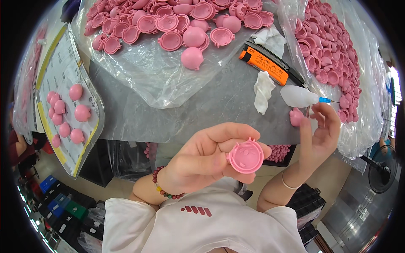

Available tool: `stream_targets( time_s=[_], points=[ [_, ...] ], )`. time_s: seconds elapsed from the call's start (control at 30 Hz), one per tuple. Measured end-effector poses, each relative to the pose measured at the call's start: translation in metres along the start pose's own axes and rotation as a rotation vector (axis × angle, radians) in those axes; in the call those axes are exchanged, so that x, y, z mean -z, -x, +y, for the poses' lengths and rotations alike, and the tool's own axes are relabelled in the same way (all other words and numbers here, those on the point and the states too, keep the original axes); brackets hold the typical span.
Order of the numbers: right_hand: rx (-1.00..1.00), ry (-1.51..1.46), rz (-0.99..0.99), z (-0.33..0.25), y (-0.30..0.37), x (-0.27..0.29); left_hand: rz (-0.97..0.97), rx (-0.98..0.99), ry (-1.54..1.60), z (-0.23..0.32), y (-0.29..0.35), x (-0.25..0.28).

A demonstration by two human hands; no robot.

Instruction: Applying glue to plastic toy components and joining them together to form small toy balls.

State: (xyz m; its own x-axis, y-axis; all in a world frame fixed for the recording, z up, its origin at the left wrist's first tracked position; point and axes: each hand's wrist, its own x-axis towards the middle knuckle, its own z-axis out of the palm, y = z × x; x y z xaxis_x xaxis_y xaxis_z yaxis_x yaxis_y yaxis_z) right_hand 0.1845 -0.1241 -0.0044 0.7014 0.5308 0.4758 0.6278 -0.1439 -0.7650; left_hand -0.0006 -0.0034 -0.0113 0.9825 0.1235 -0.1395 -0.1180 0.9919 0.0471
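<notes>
Between the thumb and fingers of my left hand [196, 162] is a round pink plastic half-shell [247, 157], its hollow ringed side facing up. My right hand [319, 141] is raised at the table's front edge, thumb and fingers apart with nothing between them that I can see. Its fingertips come up close to the blue needle tip of a white squeeze bottle [297, 96] lying on its side; I cannot tell whether they touch. Just left of those fingers, by the thumb, a small pink piece [296, 117] lies on the grey table [211, 111].
Heaps of pink shells [166, 23] lie on clear plastic at the back, and more [329, 50] fill a bag at right. An orange box [264, 64] and crumpled white tissue [264, 92] lie beside the bottle. Left, a tray [86, 130] carries several pink balls.
</notes>
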Motion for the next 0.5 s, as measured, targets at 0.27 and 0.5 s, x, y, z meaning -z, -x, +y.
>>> stream_targets(
  time_s=[0.27,0.5],
  points=[
    [0.005,0.347,-0.322,-0.016,0.001,0.011,-0.058,-0.271,-0.396,-0.004,-0.005,-0.005],
    [-0.036,0.094,-0.203,-0.026,0.011,0.009,-0.090,-0.648,-1.278,0.004,-0.004,-0.008]
  ],
)
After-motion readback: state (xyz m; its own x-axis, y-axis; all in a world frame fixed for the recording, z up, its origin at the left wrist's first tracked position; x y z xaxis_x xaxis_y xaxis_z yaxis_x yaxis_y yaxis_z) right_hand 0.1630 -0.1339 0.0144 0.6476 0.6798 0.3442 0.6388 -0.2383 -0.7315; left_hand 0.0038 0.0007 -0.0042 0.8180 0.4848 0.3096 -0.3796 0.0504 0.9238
